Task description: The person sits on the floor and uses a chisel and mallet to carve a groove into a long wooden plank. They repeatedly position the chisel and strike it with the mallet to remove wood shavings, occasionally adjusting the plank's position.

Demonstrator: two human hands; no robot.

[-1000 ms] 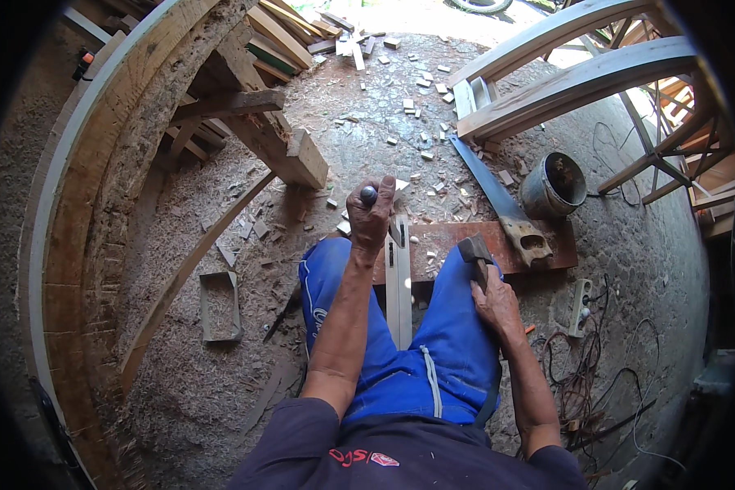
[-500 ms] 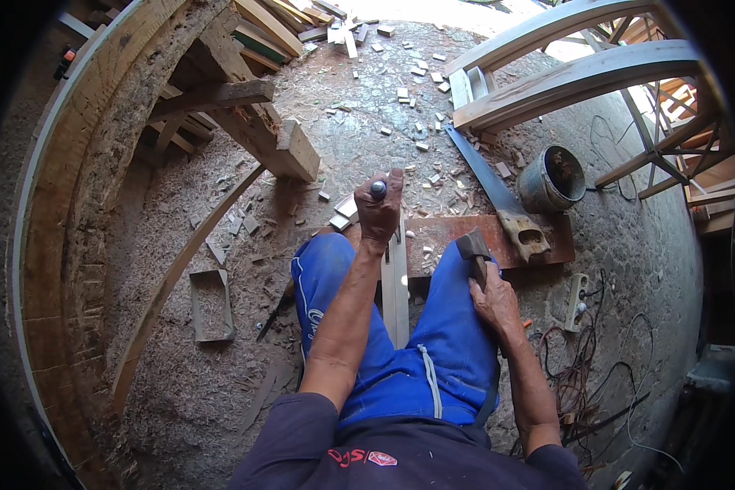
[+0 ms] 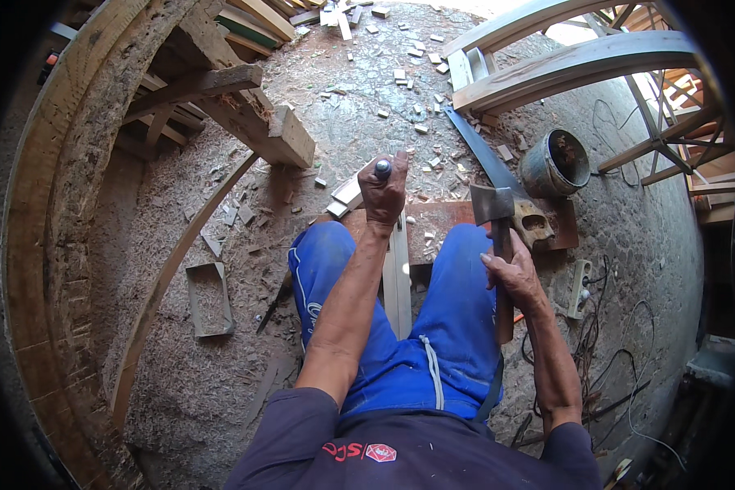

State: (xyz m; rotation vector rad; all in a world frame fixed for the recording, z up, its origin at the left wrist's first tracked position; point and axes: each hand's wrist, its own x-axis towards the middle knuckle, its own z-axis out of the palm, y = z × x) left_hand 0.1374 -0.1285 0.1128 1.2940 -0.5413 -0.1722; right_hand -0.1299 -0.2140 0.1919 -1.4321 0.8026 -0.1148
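My left hand [image 3: 383, 200] is closed around an upright tool, probably a chisel [image 3: 383, 169]; only its rounded handle end with a metal ring shows, and the blade is hidden below the fist. Beneath it, a pale wooden strip [image 3: 396, 294] runs between my knees. In my right hand [image 3: 516, 273] is a hatchet [image 3: 492, 203], its steel head up above my right knee and its wooden handle pointing back towards me. The grip looks loose, with a finger stretched along the handle. Across the far side of my knees lies a reddish-brown board [image 3: 433, 224].
A handsaw [image 3: 486, 155] lies on the board's right part, beside a bucket [image 3: 551, 167]. Curved timber frames stand at left [image 3: 53, 245] and far right [image 3: 580, 69]. Wood offcuts and shavings litter the floor. A wooden tray [image 3: 210, 298] sits left; cables and a power strip [image 3: 578, 287] lie right.
The hatchet has risen off my right thigh and swung upright, its head now farther right and away from me. My right hand's fingers have loosened on the handle. My left hand barely moved.
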